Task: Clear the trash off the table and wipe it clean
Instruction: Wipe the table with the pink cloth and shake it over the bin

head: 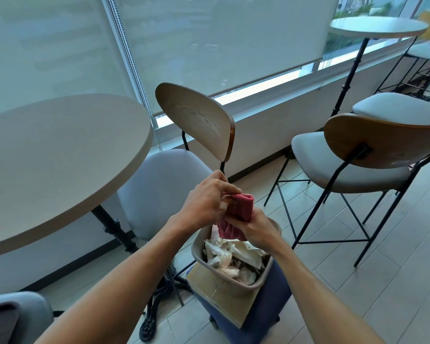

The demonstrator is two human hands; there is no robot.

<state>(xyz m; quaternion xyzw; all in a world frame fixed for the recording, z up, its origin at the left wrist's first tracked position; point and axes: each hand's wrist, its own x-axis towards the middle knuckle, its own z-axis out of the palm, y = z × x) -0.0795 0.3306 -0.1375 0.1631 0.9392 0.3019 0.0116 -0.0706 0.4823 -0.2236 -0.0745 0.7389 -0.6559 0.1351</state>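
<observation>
text: none readable | labels: none | brands: none | numbers: none | signs: none

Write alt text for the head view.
Both hands, left hand and right hand, grip a red cloth above a beige bin full of crumpled white tissues. A round table stands left, chairs beyond.
</observation>
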